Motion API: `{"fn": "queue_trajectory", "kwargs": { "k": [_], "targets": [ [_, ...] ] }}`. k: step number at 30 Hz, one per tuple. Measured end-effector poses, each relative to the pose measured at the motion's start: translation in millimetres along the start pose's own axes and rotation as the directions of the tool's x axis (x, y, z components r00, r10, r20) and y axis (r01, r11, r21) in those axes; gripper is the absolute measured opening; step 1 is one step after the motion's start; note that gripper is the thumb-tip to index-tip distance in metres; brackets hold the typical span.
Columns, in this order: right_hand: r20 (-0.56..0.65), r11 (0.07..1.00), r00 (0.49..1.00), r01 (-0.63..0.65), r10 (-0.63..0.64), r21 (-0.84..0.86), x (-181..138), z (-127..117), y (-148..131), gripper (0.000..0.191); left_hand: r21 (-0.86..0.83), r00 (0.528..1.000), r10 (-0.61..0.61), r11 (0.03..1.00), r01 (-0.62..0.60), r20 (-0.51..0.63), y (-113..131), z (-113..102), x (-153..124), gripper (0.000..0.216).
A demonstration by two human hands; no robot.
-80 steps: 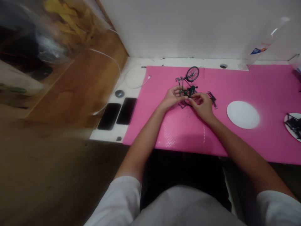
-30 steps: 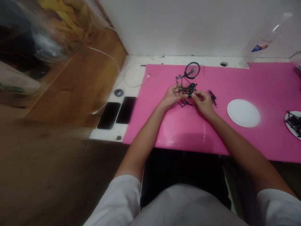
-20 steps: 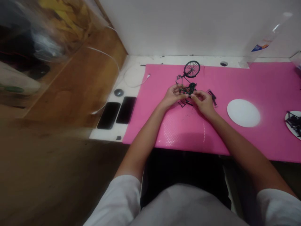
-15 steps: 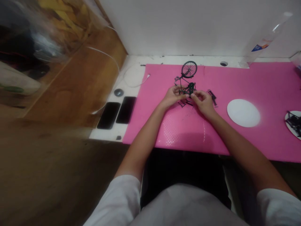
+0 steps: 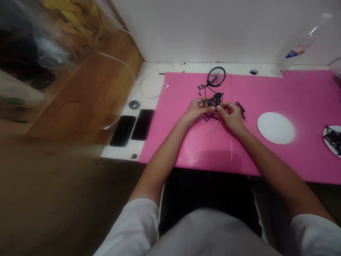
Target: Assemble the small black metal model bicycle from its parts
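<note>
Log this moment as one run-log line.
left hand: holding model bicycle; right hand: at model bicycle, grip unclear; black parts: beside right hand on pink mat; white plate: farther right

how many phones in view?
2. Both lie side by side on the white tabletop: the left phone, and the right phone nearer the pink mat. The blurred clutter at far left could hide more.

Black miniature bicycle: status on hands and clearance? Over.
Left hand holding black miniature spoked-wheel bicycle. Right hand at its near end, exact grip unclear. Loose slim black parts beside right hand, on pink mat.
</note>
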State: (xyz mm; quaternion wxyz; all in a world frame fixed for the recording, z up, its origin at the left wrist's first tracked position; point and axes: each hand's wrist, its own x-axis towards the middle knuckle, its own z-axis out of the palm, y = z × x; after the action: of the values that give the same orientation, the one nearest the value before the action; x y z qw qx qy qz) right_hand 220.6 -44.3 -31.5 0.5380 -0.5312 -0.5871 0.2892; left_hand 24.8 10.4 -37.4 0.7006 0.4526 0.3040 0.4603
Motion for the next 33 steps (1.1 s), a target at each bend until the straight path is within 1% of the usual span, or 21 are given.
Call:
{"fn": "queue_trajectory", "kwargs": {
  "k": [3, 7, 10, 15, 17, 18, 19, 21, 24, 26, 28, 30, 33],
  "targets": [
    [-0.001, 1.000, 1.000, -0.011, 0.011, -0.012, 0.1, -0.6, 1.2, 0.049, 0.012, 1.000, -0.001, 1.000, 0.001, -0.007, -1.0, 0.2, 0.0, 0.071],
    [-0.017, 0.999, 1.000, -0.005, 0.004, -0.035, -0.1, -0.6, 2.0, 0.053, 0.031, 1.000, -0.005, 0.999, 0.006, -0.017, -0.8, 1.7, -0.3, 0.070],
    [-0.008, 0.998, 1.000, 0.006, -0.007, -0.061, -0.1, -1.4, 1.1, 0.056, 0.032, 0.999, -0.011, 0.999, 0.012, -0.034, 0.2, 4.1, -1.0, 0.069],
    [0.009, 0.996, 1.000, 0.015, -0.014, -0.088, 4.0, -12.1, -2.0, 0.052, 0.012, 0.999, 0.033, 0.999, -0.033, -0.025, 2.5, 4.8, -1.5, 0.066],
    [-0.008, 0.986, 0.998, 0.053, -0.055, -0.155, 7.5, -19.7, -2.5, 0.049, 0.015, 0.998, 0.046, 0.999, -0.046, -0.052, 3.1, 2.2, -0.5, 0.063],
    [-0.023, 0.971, 0.996, 0.083, -0.091, -0.224, 9.5, -23.7, -2.2, 0.045, 0.021, 0.996, 0.056, 0.998, -0.055, -0.072, 3.3, 0.5, 0.3, 0.061],
    [-0.012, 0.949, 0.992, 0.119, -0.128, -0.291, 11.7, -27.6, -1.7, 0.040, 0.028, 0.993, 0.068, 0.997, -0.065, -0.094, 3.4, -1.2, 1.3, 0.059],
    [0.084, 0.914, 0.981, 0.194, -0.176, -0.357, 16.3, -34.6, 0.6, 0.028, 0.038, 0.987, 0.090, 0.996, -0.086, -0.136, 3.5, -4.3, 3.5, 0.055],
    [0.283, 0.906, 0.944, 0.264, -0.171, -0.332, 23.0, -43.1, 6.0, 0.017, 0.047, 0.975, 0.109, 0.994, -0.102, -0.194, 4.0, -6.4, 6.3, 0.055],
    [0.421, 0.910, 0.894, 0.294, -0.153, -0.294, 26.6, -47.8, 9.8, 0.014, 0.059, 0.966, 0.127, 0.991, -0.117, -0.226, 4.8, -6.3, 7.2, 0.056],
    [0.528, 0.896, 0.836, 0.340, -0.149, -0.285, 28.9, -51.7, 12.2, 0.011, 0.072, 0.953, 0.148, 0.988, -0.133, -0.263, 5.9, -5.3, 7.4, 0.056],
    [0.581, 0.870, 0.800, 0.384, -0.147, -0.308, 29.7, -54.3, 12.0, 0.009, 0.070, 0.942, 0.159, 0.987, -0.144, -0.294, 7.1, -3.5, 6.9, 0.056],
    [0.621, 0.831, 0.774, 0.425, -0.127, -0.359, 28.6, -54.7, 7.2, 0.015, 0.026, 0.938, 0.158, 0.987, -0.158, -0.310, 9.4, 0.2, 4.9, 0.053]
  ]
}}
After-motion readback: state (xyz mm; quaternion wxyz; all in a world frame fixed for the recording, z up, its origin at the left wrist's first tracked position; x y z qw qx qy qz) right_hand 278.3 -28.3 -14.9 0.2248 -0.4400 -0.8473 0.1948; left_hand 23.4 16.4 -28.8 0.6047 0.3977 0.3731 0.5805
